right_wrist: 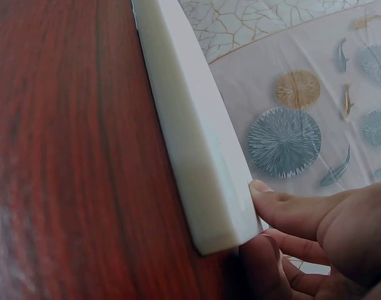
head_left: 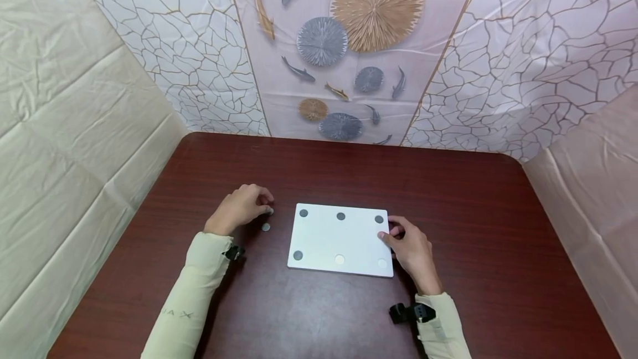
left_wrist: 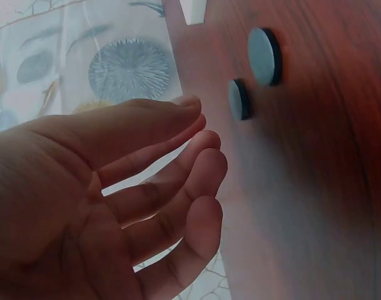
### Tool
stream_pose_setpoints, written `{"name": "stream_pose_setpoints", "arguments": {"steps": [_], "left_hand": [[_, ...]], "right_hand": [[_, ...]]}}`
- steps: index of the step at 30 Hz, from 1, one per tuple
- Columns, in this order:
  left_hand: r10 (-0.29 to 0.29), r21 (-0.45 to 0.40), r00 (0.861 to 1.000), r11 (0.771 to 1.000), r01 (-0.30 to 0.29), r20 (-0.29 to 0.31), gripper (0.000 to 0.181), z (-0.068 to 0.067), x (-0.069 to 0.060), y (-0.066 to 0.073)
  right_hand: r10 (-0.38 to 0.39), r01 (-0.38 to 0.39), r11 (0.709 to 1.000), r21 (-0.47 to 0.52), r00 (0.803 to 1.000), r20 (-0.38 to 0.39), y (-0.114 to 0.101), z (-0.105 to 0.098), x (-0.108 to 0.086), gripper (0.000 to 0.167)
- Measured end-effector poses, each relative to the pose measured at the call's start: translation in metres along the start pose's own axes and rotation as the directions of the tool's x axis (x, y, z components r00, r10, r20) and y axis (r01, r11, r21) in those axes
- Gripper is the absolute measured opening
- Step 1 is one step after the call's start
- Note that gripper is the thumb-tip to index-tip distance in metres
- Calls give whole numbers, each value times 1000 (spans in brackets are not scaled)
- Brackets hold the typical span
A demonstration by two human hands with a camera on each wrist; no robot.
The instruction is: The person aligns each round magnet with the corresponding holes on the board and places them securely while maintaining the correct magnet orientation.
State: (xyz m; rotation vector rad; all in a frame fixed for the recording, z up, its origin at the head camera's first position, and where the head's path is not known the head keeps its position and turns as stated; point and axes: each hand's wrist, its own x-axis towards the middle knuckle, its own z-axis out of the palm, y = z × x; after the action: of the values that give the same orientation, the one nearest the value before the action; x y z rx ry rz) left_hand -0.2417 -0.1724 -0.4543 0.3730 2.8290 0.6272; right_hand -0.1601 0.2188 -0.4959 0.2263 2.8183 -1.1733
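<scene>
A white rectangular board (head_left: 331,237) lies on the table, with several dark grey discs (head_left: 341,216) set along its far row and at its near left corner. Two pale round recesses (head_left: 339,259) show in the near row. My right hand (head_left: 411,248) pinches the board's right edge, thumb on top and fingers at the side. To the left of the board, two loose round discs, one larger in view (left_wrist: 264,57) and one smaller (left_wrist: 238,100), lie on the wood. My left hand (head_left: 241,206) hovers by them with fingers loosely bent, holding nothing and apart from both discs in the left wrist view.
The dark red-brown wooden table (head_left: 448,198) has rounded far corners. Behind it hangs a patterned cloth (head_left: 359,71) with fish and round motifs. Plain pale cloth (head_left: 65,126) closes off both sides. A black strap device (head_left: 413,313) sits on each wrist.
</scene>
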Motion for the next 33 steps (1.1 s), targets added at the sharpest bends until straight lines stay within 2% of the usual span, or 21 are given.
{"name": "stream_pose_setpoints", "arguments": {"steps": [10, 14, 24, 33], "left_hand": [[-65, -11, 997, 998, 66, 46, 21, 0, 5, -8], [-69, -18, 996, 997, 71, 54, 19, 3, 5, -9], [-40, -12, 999, 999, 40, 26, 12, 10, 3, -12], [-41, -12, 999, 999, 40, -14, 8, 14, 2, -12]], "right_hand": [[5, -5, 1000, 14, 1000, 7, 0, 0, 1, 49], [8, -8, 1000, 8, 1000, 6, 0, 0, 0, 49], [15, -15, 1000, 13, 1000, 4, -1, 0, -1, 49], [14, -14, 1000, 10, 1000, 0, -2, 0, 0, 49]]}}
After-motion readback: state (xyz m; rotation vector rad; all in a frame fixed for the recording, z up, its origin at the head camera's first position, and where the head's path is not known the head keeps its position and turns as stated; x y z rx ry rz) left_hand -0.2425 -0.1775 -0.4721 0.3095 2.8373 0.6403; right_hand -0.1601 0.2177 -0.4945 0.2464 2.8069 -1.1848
